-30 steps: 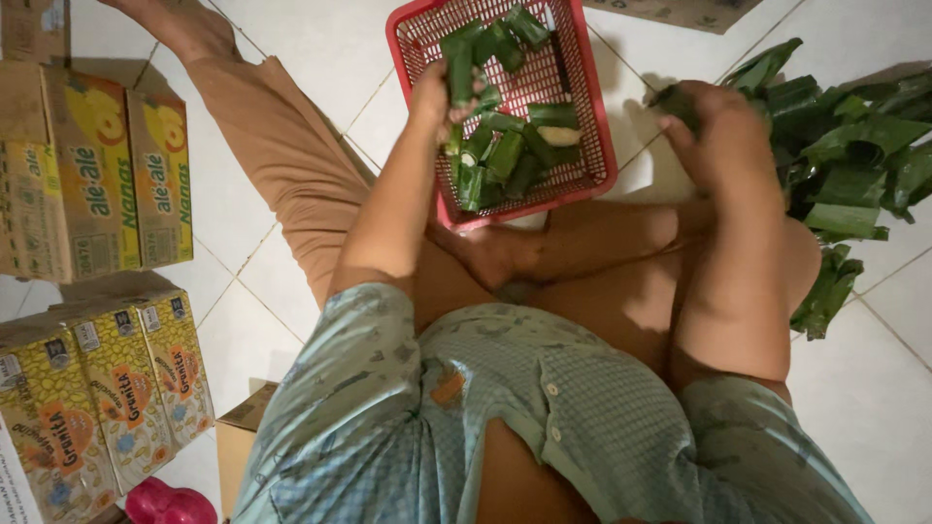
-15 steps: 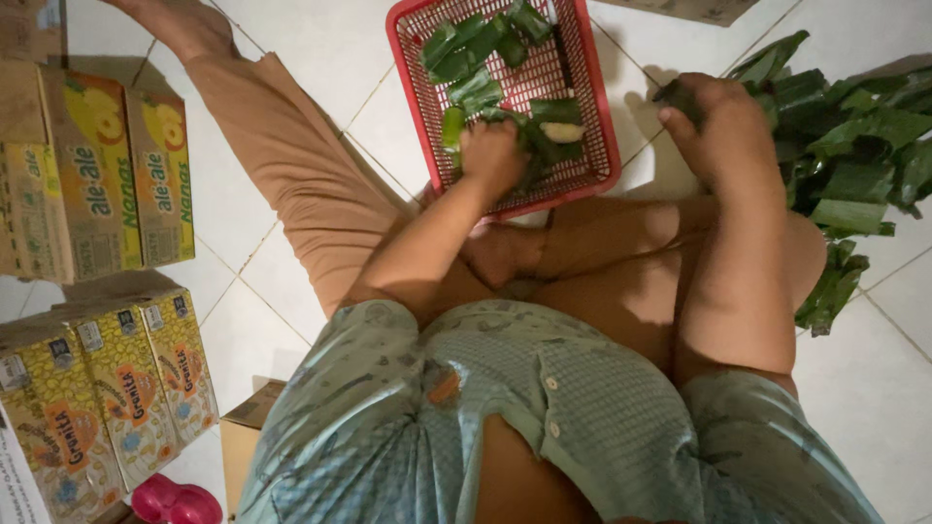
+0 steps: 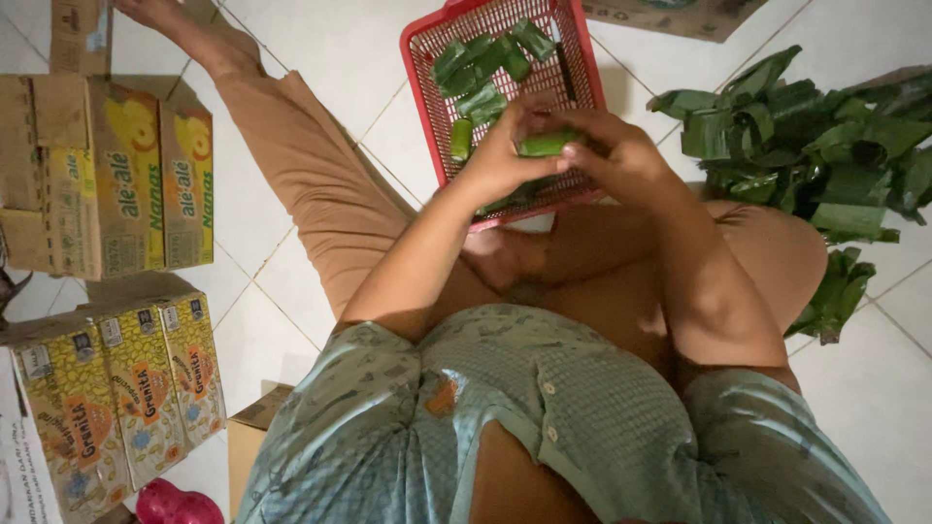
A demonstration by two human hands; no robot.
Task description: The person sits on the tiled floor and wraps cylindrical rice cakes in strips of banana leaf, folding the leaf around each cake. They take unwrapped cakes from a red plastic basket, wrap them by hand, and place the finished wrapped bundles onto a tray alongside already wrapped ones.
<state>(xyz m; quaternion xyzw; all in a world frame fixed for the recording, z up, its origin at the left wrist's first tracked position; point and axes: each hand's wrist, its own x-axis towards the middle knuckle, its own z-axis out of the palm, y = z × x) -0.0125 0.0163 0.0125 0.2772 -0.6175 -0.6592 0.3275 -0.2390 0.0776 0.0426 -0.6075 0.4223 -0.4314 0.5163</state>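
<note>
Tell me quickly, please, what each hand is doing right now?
Left hand: closed on one end of the green leaf roll, above the red basket.
Right hand: closed on the other end of the same roll.

yellow cardboard cartons [image 3: 126, 281] stacked at left | pink object [image 3: 178, 506] beside them | white tiled floor [image 3: 330, 58]
</note>
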